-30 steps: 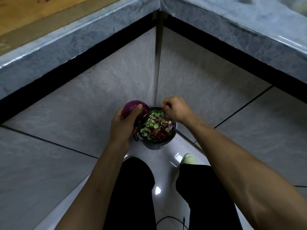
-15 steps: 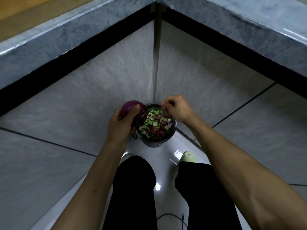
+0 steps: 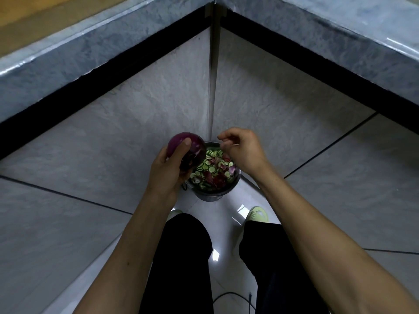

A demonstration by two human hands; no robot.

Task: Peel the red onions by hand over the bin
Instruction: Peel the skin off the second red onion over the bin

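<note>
A red onion [image 3: 181, 142], purple and glossy with skin partly torn on its right side, is gripped by my left hand [image 3: 166, 175] just above the left rim of the bin [image 3: 213, 196]. The small round grey bin stands on the floor in the corner, filled with green vegetable slices and red onion skins. Above the bin's far right rim, my right hand [image 3: 243, 151] hovers with its fingers curled. Its fingertips pinch what looks like a thin pale sliver of onion skin [image 3: 233, 145].
Grey tiled walls meet in a corner right behind the bin, under an overhanging stone counter edge [image 3: 317, 41]. My legs in black trousers and light green shoes [image 3: 257, 215] stand close in front of the bin. A black cable [image 3: 226, 295] lies on the floor.
The view has tilted slightly. Both hands stay over the bin; my right hand's fingers have lifted a little off the rim, and the onion is held in the same place.
</note>
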